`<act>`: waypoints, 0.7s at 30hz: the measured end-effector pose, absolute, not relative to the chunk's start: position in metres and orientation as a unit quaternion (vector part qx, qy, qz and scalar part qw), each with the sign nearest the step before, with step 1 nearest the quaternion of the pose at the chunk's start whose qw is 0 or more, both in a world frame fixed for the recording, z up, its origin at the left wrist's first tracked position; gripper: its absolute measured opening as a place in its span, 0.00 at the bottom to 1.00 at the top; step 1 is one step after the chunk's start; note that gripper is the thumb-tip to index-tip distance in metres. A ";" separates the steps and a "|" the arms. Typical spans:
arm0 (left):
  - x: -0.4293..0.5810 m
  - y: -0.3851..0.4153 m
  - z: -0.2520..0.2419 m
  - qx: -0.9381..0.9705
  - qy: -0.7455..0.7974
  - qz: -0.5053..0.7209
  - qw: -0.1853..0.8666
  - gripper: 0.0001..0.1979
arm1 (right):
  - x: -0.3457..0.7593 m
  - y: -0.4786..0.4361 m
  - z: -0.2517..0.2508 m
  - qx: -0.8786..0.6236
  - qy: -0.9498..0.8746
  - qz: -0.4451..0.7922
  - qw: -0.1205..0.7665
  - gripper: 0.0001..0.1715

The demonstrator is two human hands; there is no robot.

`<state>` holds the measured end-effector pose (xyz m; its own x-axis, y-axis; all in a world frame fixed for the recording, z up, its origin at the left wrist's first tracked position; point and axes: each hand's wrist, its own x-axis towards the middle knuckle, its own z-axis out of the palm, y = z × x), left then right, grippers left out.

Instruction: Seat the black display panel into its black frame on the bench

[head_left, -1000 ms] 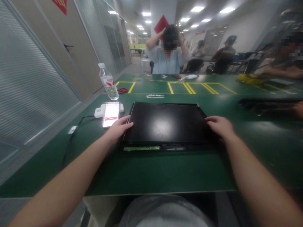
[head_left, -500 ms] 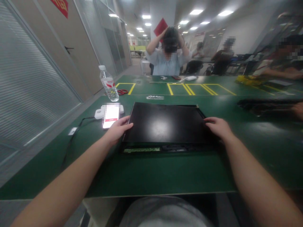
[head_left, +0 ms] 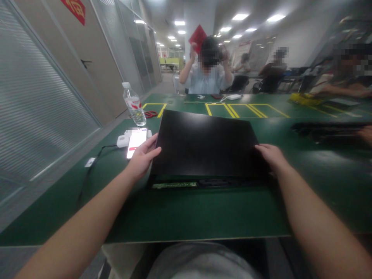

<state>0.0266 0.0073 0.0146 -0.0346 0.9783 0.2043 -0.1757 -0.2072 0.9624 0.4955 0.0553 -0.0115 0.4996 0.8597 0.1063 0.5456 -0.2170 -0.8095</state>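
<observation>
A flat black display panel (head_left: 205, 143) stands tilted on the green table (head_left: 188, 213), its far edge raised and its near edge down, where a thin green circuit strip (head_left: 173, 185) shows. My left hand (head_left: 142, 157) grips the panel's left edge, thumb on top. My right hand (head_left: 271, 156) holds the right edge with the fingers curled over it.
A lit phone (head_left: 136, 142) lies on a white charger left of the panel, with a cable running to the table edge. A water bottle (head_left: 133, 104) and red scissors (head_left: 150, 114) stand behind it. Another person sits across the table; another dark panel (head_left: 328, 130) lies at right.
The panel lay flat before; now its far edge has lifted up toward me, hinging on the near edge. Both hands stayed on its sides.
</observation>
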 end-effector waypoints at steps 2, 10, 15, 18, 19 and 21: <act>0.027 0.007 0.015 0.498 0.409 0.602 0.471 0.36 | 0.491 0.053 -0.006 -0.738 -0.403 0.234 0.488 0.10; 0.028 0.003 0.029 0.489 0.426 0.601 0.466 0.37 | 0.473 0.022 0.038 -0.538 -0.379 0.487 0.575 0.16; 0.030 0.003 0.036 0.459 0.441 0.581 0.508 0.33 | 0.472 0.012 0.047 -0.560 -0.296 0.498 0.592 0.09; 0.026 0.007 0.030 0.465 0.488 0.541 0.503 0.31 | 0.481 0.022 0.044 -0.572 -0.277 0.393 0.664 0.05; 0.023 0.009 0.026 0.484 0.510 0.525 0.479 0.30 | 0.484 0.026 0.043 -0.580 -0.258 0.369 0.678 0.06; 0.017 0.014 0.017 0.539 0.554 0.495 0.397 0.30 | 0.490 0.032 0.041 -0.582 -0.227 0.358 0.694 0.07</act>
<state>0.0172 0.0140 0.0166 -0.1039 0.9902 0.0932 0.2047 -0.0704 0.9763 0.4896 0.0318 0.0411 0.6411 0.7608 -0.1012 -0.2325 0.0669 -0.9703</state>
